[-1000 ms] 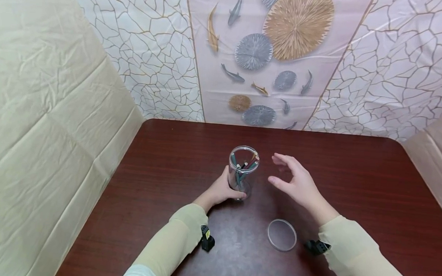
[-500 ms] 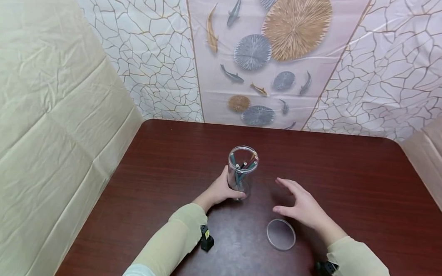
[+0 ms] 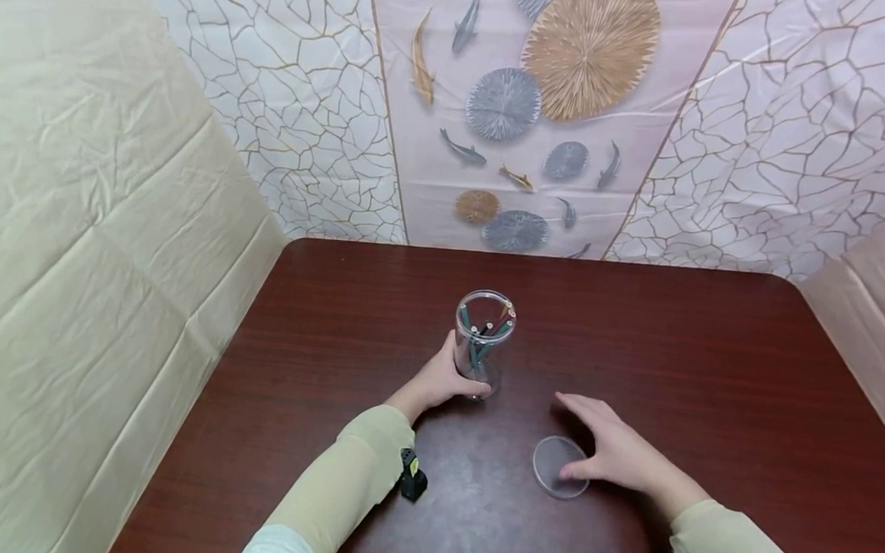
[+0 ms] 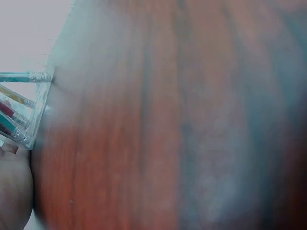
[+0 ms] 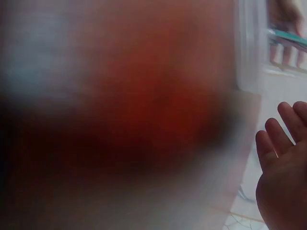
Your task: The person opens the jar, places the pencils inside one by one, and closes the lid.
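My left hand grips the lower part of a clear, upright jar, its thumb across the near side. Several coloured pencils lean inside it. A teal pencil shows up close in the left wrist view, beside part of the left hand. A round clear lid lies flat to the right of the jar. Above its right edge is my right hand, fingers spread and thumb over the lid; contact cannot be told. In the right wrist view, the right hand looks open and holds nothing.
The dark red-brown table spreads around both hands. A patterned cloth hangs behind its far edge, and cream cloth borders the left side. Each wrist carries a small black camera.
My right hand has come down and toward me, from beside the jar's rim to over the lid. The left hand and jar have stayed in place.
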The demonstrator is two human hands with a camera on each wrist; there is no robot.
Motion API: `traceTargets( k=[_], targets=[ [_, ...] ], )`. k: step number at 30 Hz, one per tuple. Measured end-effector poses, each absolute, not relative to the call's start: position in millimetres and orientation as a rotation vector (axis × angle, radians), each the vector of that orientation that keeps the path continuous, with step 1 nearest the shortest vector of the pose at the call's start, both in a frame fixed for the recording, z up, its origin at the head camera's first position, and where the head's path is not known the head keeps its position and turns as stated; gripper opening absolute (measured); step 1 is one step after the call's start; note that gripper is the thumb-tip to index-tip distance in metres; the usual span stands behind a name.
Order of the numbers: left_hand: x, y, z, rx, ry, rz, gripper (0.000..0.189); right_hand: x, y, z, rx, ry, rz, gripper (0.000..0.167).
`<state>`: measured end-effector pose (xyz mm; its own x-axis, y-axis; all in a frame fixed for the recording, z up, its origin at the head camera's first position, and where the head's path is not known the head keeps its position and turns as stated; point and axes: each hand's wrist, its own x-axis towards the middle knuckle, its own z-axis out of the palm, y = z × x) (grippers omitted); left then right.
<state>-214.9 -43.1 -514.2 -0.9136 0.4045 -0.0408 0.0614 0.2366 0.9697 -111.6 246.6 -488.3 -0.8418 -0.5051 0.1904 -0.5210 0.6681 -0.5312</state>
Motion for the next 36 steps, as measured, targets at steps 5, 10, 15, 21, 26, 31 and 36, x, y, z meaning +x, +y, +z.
traceTargets(
  k=[5, 10, 15, 21, 26, 31, 36],
  targets=[
    [-216, -42, -513, 0.462, 2.245, 1.727, 0.085, -105, 245, -497, 0.962, -2.868, 0.864, 0.109],
    [-213, -42, -513, 0.452, 2.259, 1.715, 0.086, -101, 242, -500, 1.013, -2.862, 0.748, 0.110],
    [-213, -42, -515, 0.460, 2.262, 1.723, 0.088, -100, 240, -500, 1.044, -2.817, 0.631, 0.092],
    [-214, -42, -514, 0.464, 2.240, 1.744, 0.087, -105, 239, -498, 1.100, -2.759, 0.577, 0.083],
    [-213, -43, -514, 0.454, 2.233, 1.757, 0.086, -120, 236, -475, 0.976, -2.721, 0.727, 0.081],
    [-213, -43, -515, 0.443, 2.230, 1.755, 0.085, -143, 228, -434, 0.835, -2.668, 0.882, 0.080],
    [-214, -43, -514, 0.458, 2.229, 1.763, 0.085, -163, 212, -393, 0.803, -2.598, 0.967, 0.078]
  ],
)
